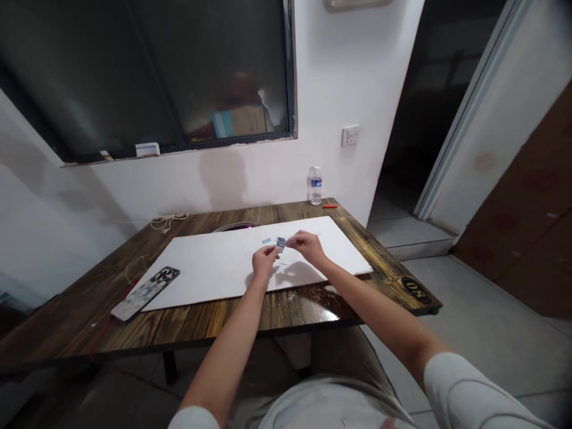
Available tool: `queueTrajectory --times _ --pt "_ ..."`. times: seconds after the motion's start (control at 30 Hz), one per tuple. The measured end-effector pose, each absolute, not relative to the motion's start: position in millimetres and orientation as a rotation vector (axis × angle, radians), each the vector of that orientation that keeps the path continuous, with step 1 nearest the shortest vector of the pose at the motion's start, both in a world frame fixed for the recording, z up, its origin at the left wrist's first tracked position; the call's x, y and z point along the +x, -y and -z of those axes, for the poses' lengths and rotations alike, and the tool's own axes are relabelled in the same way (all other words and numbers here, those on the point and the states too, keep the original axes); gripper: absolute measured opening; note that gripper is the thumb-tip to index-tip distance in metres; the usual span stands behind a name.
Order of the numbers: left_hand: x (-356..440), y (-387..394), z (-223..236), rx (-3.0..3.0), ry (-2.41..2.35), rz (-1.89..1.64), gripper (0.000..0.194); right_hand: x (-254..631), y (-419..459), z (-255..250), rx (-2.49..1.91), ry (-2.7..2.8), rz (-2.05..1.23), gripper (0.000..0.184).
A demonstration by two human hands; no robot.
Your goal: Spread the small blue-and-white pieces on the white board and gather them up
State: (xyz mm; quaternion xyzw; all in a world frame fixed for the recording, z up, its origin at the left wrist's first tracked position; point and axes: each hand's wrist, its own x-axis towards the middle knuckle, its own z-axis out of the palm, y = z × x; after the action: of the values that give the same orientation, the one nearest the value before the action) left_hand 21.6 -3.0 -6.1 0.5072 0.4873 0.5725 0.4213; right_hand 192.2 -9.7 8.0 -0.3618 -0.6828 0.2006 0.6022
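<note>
My left hand [265, 262] is closed in a pinch around a small blue-and-dark piece with pale markings [280, 243], held above a white board [205, 271]. At that piece's right side is my right hand [307, 245], its thumb and forefinger pinched together. Something thin may be between those fingertips, too small to make out. Just beyond my left hand, a small blue-and-white piece [267, 241] lies on the board.
The board rests on a dark wooden table [192, 320]. A patterned phone [145, 293] overlaps its left edge. Toward the wall are a coiled pale cable [168, 221], a water bottle [315, 187], a red stick-like object [329, 207] and a round rimmed object [235, 226].
</note>
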Motion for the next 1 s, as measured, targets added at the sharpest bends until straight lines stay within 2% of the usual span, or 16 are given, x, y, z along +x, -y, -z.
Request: queueTrajectory --times 0.07,0.23,0.33,0.6,0.8,1.0 --pt "22.1 3.2 5.4 1.248 -1.21 -1.421 0.034 185.5 12.3 -2.5 -0.813 1.594 -0.382 0.012" --pt "24.6 3.3 4.9 1.175 -1.152 -1.405 0.038 179.5 7.3 16.4 -0.802 1.642 -0.171 0.038" --pt "24.9 2.3 5.9 1.163 -1.098 -1.392 0.041 179.1 3.6 24.1 -0.823 1.686 -0.155 0.044" --pt "22.7 -1.6 9.3 1.106 -0.986 -1.41 0.051 178.7 9.6 22.8 -0.85 1.832 -0.109 0.044" --pt "24.0 -1.3 10.3 1.032 -0.948 -1.415 0.056 176.5 19.5 18.3 -1.032 1.979 0.002 0.063" --pt "24.5 0.3 9.4 1.071 -0.91 -1.434 0.054 169.7 24.4 21.8 -1.118 2.058 -0.037 0.08"
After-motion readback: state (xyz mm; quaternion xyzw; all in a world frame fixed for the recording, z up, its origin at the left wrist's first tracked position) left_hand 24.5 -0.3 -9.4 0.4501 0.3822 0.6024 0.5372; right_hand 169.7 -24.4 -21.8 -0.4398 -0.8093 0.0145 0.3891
